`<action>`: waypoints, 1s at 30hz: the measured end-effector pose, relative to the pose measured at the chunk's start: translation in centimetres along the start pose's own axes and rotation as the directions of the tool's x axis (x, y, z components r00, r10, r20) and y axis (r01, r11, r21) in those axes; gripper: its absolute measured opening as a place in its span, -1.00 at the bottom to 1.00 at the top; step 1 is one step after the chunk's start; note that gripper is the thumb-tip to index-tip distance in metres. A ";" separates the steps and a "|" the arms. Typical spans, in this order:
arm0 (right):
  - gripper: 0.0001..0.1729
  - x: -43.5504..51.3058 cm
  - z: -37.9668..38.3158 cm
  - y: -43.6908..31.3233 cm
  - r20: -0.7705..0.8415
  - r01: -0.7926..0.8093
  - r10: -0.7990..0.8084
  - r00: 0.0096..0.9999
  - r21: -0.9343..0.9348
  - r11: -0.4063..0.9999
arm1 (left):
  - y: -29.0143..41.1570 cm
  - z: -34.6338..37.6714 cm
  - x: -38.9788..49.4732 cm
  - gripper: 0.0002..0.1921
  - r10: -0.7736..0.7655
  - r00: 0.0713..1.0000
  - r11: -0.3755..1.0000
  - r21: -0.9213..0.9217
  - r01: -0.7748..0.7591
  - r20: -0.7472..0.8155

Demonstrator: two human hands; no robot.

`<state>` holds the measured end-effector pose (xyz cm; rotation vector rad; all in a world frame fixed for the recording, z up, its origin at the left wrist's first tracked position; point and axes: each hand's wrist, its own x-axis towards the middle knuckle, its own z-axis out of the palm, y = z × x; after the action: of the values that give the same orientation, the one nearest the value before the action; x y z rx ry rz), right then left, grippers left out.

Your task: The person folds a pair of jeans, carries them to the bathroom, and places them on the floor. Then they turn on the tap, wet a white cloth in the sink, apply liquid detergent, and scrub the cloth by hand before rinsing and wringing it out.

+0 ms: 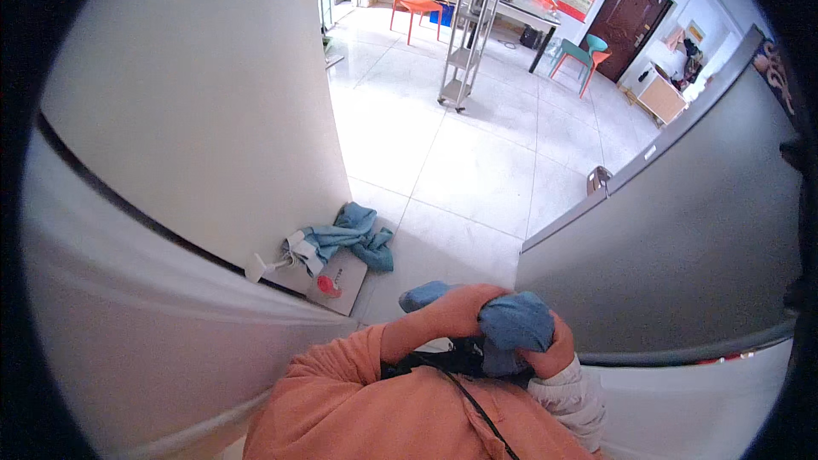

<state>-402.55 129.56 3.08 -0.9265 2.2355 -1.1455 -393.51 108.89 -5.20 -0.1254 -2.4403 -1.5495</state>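
In front of my torso, both hands grip a bunched blue cloth (516,321). My left hand (476,303) curls around its left side, with the bare forearm reaching across. From the right, my right hand (557,348) clasps it below a pale sleeve cover (569,393); most of its fingers are hidden behind the fabric. Another blue piece (425,296) shows past my left wrist, and I cannot tell if it belongs to the same cloth. A grey-blue fold (501,361) hangs beneath my hands.
A teal cloth (345,236) lies on the floor against a flat box (348,281) bearing writing, near a white corded item (257,267). A pale panel (192,89) rises at left, a dark grey panel (671,255) at right. Beyond stand a wheeled metal rack (463,57) and an orange chair (418,3).
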 end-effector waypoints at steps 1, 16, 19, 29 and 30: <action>-0.32 1.2 -0.1 -0.2 0.021 0.079 -0.080 0.997 0.043 0.996 | -0.8 -0.6 0.7 -0.41 0.026 0.999 0.998 0.064 -0.029 0.040; -0.41 26.7 -5.6 4.1 0.303 0.240 -0.324 0.896 0.283 0.929 | -7.9 -9.9 15.5 -0.65 -0.294 0.956 0.955 0.044 0.292 0.026; -0.41 33.0 -7.0 6.6 0.345 0.236 -0.373 0.861 0.378 0.895 | -9.6 -11.0 20.1 -0.65 -0.375 0.927 0.923 0.090 0.374 -0.002; -0.34 51.8 -3.8 5.8 0.600 0.071 -0.345 0.722 0.432 0.899 | -18.9 -19.4 26.0 -0.63 -0.443 0.876 0.876 0.117 0.468 -0.193; -0.34 53.0 -3.2 4.9 0.615 0.067 -0.323 0.719 0.401 0.914 | -20.0 -20.3 26.0 -0.64 -0.420 0.878 0.883 0.121 0.454 -0.230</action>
<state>-441.69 94.14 -4.18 -1.2060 1.3121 -1.0257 -419.42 80.42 -7.93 0.6296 -2.5367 -1.4105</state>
